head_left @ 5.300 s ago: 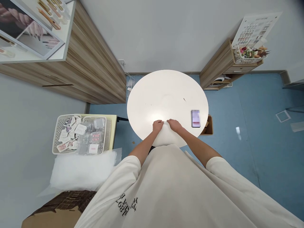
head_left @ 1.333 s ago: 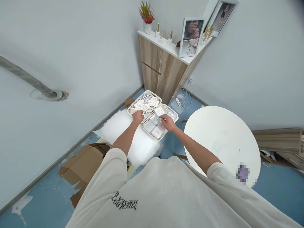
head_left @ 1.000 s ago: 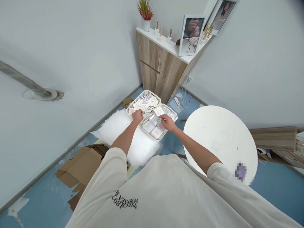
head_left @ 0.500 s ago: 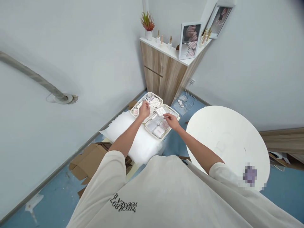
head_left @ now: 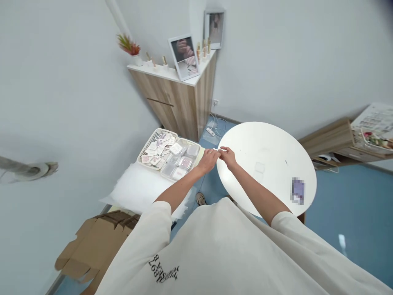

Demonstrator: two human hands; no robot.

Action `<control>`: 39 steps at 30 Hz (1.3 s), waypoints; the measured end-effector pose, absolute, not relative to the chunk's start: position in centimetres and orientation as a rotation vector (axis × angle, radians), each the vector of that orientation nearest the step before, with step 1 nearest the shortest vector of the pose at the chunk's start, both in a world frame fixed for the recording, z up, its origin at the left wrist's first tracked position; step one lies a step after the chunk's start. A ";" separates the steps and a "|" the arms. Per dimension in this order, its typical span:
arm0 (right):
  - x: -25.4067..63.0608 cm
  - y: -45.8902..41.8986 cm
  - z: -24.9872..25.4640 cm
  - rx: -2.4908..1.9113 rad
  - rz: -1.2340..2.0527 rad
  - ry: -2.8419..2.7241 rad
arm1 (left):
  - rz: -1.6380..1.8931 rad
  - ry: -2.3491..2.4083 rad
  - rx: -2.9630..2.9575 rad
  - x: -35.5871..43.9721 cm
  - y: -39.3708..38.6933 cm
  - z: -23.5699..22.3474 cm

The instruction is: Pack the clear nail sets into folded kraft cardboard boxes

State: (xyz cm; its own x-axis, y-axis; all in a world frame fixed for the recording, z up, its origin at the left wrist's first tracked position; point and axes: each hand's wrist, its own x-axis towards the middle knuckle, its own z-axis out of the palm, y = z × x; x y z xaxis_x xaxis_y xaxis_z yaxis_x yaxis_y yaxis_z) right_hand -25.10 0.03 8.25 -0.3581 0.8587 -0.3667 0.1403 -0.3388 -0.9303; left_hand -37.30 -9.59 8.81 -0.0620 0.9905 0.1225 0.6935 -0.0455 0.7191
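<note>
My left hand and my right hand meet between the baskets and the near-left edge of the white round table. Their fingers are closed together on a small white piece that looks like a card, mostly hidden by the fingers. To the left, one white basket holds several loose printed cards. Beside it, a second basket holds clear plastic boxes, some with cards inside. A flat transparent square lies on the table.
White translucent sheets are stacked in front of the baskets, with brown cardboard below. A pixelated phone lies on the table's right. A wooden cabinet stands behind, a power strip on the floor beside it.
My left hand lifted out of the card basket and moved right to meet my right hand, which left the box basket. My view turned right. The transparent square was absent 5.3 s ago.
</note>
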 end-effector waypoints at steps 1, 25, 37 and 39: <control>-23.3 0.7 8.0 -1.349 1.750 -1.326 | 0.897 1.737 1.800 -35.7 -8.9 8.5; 8.5 8.2 0.0 -1.638 1.769 -1.336 | 0.846 1.737 1.003 -8.2 1.9 -2.9; 11.2 7.6 -1.9 -1.750 1.693 -1.589 | 0.784 1.811 1.042 -6.3 2.7 -2.4; 11.1 7.1 -2.4 -1.784 1.768 -1.320 | 0.746 1.865 0.947 -6.0 1.9 -3.3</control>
State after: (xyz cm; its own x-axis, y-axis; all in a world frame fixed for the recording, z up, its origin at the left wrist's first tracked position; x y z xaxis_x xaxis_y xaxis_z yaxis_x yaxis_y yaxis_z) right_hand 11.10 7.11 -2.41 -0.1815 0.7582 -0.6263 0.3847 -0.5314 -0.7547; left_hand -6.05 1.94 -3.29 -0.3136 0.8425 -0.4381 0.3077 0.5266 0.7925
